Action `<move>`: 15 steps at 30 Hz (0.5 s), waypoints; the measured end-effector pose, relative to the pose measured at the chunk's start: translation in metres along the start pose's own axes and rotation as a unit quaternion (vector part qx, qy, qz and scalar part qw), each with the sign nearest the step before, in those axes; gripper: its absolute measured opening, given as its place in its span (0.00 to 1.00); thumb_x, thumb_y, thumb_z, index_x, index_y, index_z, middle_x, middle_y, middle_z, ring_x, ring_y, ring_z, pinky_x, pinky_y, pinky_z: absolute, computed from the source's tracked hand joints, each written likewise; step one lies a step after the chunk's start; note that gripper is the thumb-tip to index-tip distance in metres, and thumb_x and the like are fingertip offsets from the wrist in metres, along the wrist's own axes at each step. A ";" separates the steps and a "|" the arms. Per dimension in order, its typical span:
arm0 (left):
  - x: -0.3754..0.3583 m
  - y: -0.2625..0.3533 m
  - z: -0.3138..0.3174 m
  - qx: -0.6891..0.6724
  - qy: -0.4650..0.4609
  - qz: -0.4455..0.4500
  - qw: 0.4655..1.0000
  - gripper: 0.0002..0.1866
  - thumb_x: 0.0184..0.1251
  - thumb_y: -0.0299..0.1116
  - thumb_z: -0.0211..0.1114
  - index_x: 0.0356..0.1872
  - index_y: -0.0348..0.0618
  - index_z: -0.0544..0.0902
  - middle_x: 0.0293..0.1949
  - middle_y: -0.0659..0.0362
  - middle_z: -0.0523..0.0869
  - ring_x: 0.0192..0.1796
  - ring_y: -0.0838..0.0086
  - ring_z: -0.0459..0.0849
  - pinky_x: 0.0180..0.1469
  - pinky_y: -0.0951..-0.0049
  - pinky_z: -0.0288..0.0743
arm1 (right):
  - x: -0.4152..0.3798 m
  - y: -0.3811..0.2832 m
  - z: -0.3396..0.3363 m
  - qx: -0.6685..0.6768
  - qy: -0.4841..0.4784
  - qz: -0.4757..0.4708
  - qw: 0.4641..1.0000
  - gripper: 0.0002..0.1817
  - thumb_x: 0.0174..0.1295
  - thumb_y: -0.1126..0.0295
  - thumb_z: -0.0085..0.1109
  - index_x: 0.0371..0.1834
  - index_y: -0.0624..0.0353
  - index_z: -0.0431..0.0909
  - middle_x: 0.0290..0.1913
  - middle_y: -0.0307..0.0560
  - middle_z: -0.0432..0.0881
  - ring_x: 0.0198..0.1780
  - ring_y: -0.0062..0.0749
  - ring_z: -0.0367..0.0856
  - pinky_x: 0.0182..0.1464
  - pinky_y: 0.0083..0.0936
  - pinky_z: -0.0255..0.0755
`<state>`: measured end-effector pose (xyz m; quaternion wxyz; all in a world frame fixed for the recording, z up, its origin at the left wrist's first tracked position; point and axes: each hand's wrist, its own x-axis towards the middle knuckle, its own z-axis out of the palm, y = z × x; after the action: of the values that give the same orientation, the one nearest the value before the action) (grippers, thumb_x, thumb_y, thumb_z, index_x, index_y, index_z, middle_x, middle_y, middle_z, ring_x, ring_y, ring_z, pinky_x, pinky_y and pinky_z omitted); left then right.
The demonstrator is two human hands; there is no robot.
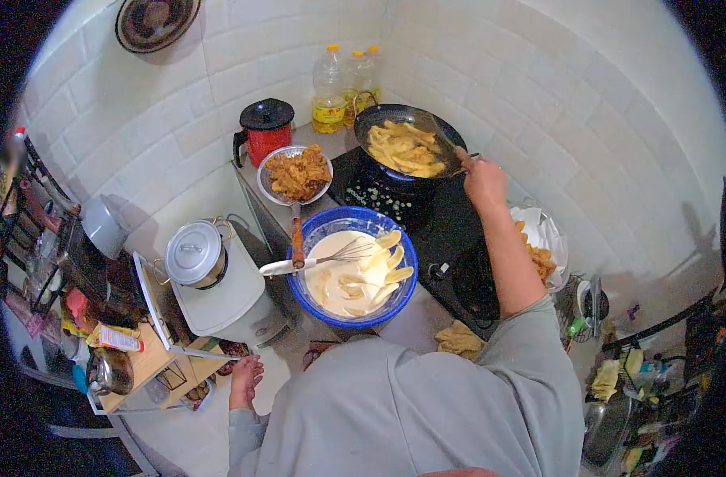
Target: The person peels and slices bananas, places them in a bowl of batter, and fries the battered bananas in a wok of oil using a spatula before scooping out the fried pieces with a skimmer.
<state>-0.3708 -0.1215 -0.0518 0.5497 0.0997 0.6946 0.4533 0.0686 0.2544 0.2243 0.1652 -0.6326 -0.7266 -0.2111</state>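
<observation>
The wok is dark metal with a speckled inner wall, and the turner has a wooden handle. The bowl is glossy blue plastic, its batter smooth and wet-looking. The whisk pairs thin metal wires with a smooth white handle that looks like plastic. The strainer joins metal mesh to a worn wooden handle; its fried pieces are rough and craggy. The mug is shiny red, the bottles clear plastic, the stove glossy black. Matt grey cloth forms the shirt; a rag is crumpled cloth.
</observation>
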 end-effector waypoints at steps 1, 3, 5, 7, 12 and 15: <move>0.001 -0.001 -0.001 0.000 0.000 0.000 1.000 0.09 0.65 0.38 0.58 0.42 0.49 0.78 0.29 0.67 0.78 0.30 0.80 0.76 0.33 0.76 0.69 | 0.000 0.002 -0.002 0.000 0.000 0.000 1.000 0.21 0.51 0.73 0.52 0.49 0.41 0.79 0.31 0.52 0.80 0.32 0.47 0.82 0.36 0.41 0.76; 0.005 -0.003 -0.002 -0.002 0.009 -0.016 1.000 0.09 0.65 0.37 0.57 0.42 0.49 0.78 0.29 0.66 0.78 0.30 0.80 0.76 0.33 0.76 0.69 | 0.000 0.003 -0.009 0.023 0.017 -0.010 1.000 0.14 0.51 0.72 0.52 0.40 0.48 0.82 0.32 0.52 0.81 0.33 0.48 0.82 0.36 0.41 0.76; 0.004 -0.003 -0.002 0.000 0.002 -0.011 1.000 0.09 0.65 0.37 0.57 0.42 0.49 0.78 0.29 0.66 0.78 0.30 0.80 0.76 0.34 0.75 0.69 | -0.001 0.008 -0.006 0.026 0.017 -0.003 1.000 0.12 0.51 0.72 0.52 0.37 0.50 0.83 0.32 0.52 0.81 0.33 0.48 0.82 0.37 0.41 0.76; 0.002 -0.002 -0.001 0.005 -0.006 -0.006 1.000 0.09 0.65 0.36 0.57 0.42 0.49 0.78 0.29 0.66 0.78 0.30 0.79 0.76 0.34 0.75 0.69 | -0.003 0.009 -0.006 0.028 0.017 0.007 0.999 0.10 0.50 0.71 0.53 0.33 0.52 0.84 0.31 0.52 0.82 0.34 0.48 0.82 0.37 0.42 0.76; 0.003 -0.002 0.000 -0.005 -0.005 -0.002 1.000 0.08 0.64 0.37 0.56 0.41 0.49 0.79 0.29 0.66 0.78 0.30 0.80 0.76 0.35 0.75 0.69 | -0.004 0.016 0.012 0.028 -0.014 0.041 0.999 0.10 0.50 0.70 0.53 0.33 0.55 0.83 0.31 0.55 0.82 0.34 0.48 0.82 0.38 0.42 0.76; 0.001 0.000 0.000 -0.019 -0.021 0.008 1.000 0.08 0.64 0.37 0.57 0.41 0.49 0.79 0.29 0.67 0.79 0.30 0.80 0.76 0.34 0.75 0.70 | -0.007 0.014 0.008 0.006 -0.032 0.038 0.999 0.09 0.50 0.70 0.54 0.31 0.57 0.83 0.31 0.57 0.82 0.34 0.48 0.82 0.39 0.42 0.75</move>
<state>-0.3709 -0.1207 -0.0531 0.5622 0.1042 0.6735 0.4685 0.0839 0.2544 0.2150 0.1536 -0.6650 -0.7083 -0.1800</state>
